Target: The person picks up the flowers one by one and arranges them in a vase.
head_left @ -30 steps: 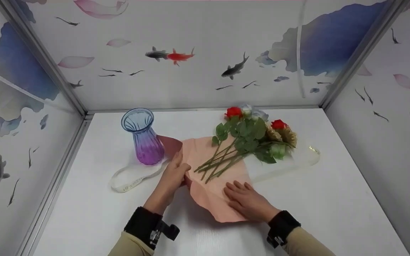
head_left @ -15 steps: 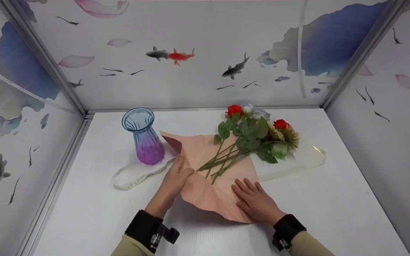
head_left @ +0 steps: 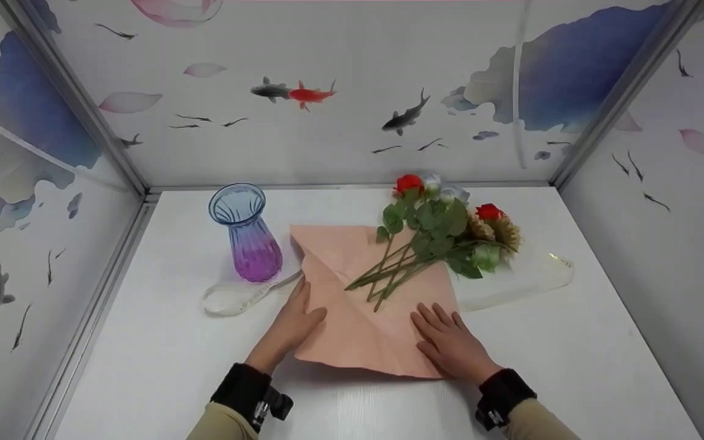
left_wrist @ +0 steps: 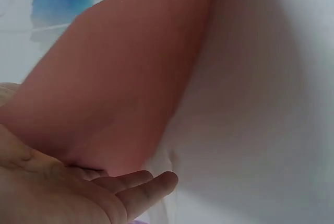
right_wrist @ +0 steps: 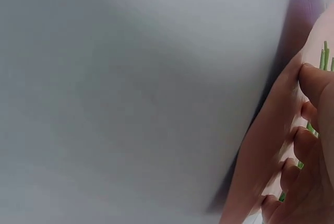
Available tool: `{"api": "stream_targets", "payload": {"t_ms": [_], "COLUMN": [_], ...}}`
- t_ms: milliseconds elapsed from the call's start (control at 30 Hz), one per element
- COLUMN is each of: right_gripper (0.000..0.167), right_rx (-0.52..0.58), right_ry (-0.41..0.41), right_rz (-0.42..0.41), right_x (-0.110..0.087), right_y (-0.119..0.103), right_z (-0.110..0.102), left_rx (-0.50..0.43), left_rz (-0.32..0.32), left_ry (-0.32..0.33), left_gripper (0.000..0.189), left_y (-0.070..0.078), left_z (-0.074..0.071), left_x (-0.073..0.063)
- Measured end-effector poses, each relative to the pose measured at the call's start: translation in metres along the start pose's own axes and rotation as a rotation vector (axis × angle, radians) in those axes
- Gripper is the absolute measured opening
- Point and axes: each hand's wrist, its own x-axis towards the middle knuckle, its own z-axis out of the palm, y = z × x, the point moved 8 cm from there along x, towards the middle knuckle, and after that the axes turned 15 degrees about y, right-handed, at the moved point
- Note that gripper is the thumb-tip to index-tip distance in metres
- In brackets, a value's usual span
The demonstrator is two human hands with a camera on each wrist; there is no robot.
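Observation:
A pink sheet of wrapping paper (head_left: 352,336) lies on the white table, creased diagonally, its near edge slightly raised. My left hand (head_left: 288,327) is at the paper's left edge, thumb over the top; in the left wrist view its fingers (left_wrist: 148,195) extend straight beside the underside. My right hand (head_left: 453,342) rests on the lower right part with fingers spread, pressing the paper. Several artificial flowers (head_left: 440,226) lie across the upper right of the sheet, stems (head_left: 388,281) pointing toward me and heads past the paper's edge.
A blue-to-purple glass vase (head_left: 251,238) stands upright left of the paper. A pale printed ribbon (head_left: 230,310) loops out on the left, and a pale translucent ribbon (head_left: 563,275) curls on the right. Printed panels (head_left: 352,140) enclose the table (head_left: 596,366) at the back and sides.
The paper's left side has been unfolded and flattened, and the sheet has shifted right with the flowers. My left hand has loosened its hold on the edge; my right hand has slid right.

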Motion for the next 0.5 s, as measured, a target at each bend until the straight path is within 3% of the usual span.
{"api": "stream_targets", "payload": {"t_ms": [200,500], "right_gripper": [0.06,0.059], "right_rx": [-0.002,0.037], "right_ry": [-0.002,0.001], "right_rz": [0.02,0.023], "right_x": [0.0,-0.002], "right_y": [0.007,0.012], "right_z": [0.0,-0.002], "left_rx": [0.139,0.428], "left_rz": [0.076,0.091], "left_ry": [-0.011,-0.023], "left_gripper": [0.08,0.082], "left_y": [-0.018,-0.04], "left_z": [0.004,0.009], "left_x": [0.001,-0.004]}}
